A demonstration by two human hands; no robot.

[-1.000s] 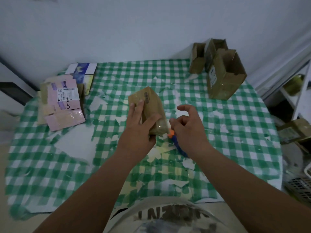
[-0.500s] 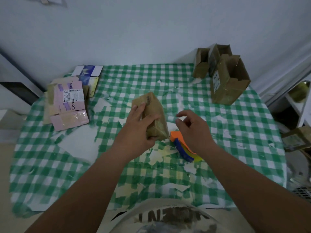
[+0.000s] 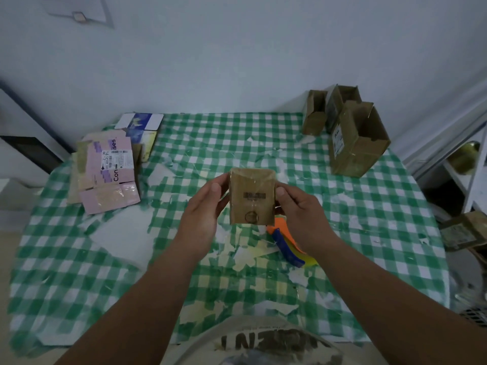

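A small brown cardboard box [image 3: 251,197] with a barcode and clear tape is held up above the middle of the table, its barcode face turned toward me. My left hand [image 3: 204,212] grips its left side with the thumb on the front edge. My right hand [image 3: 300,214] grips its right side the same way. Below the box, an orange, blue and yellow tape cutter [image 3: 286,242] lies on the green checked tablecloth [image 3: 355,233], partly hidden by my right hand.
Flattened pink and brown cartons [image 3: 108,172] are stacked at the back left, with a blue and white box [image 3: 141,127] behind them. Three open brown boxes [image 3: 355,140] stand at the back right. Torn paper scraps [image 3: 126,233] litter the cloth. More boxes [image 3: 466,230] sit off the table's right edge.
My right hand left the tape cutter on the table and took hold of the box's right side. The box was lifted and turned so its barcode face points at me.
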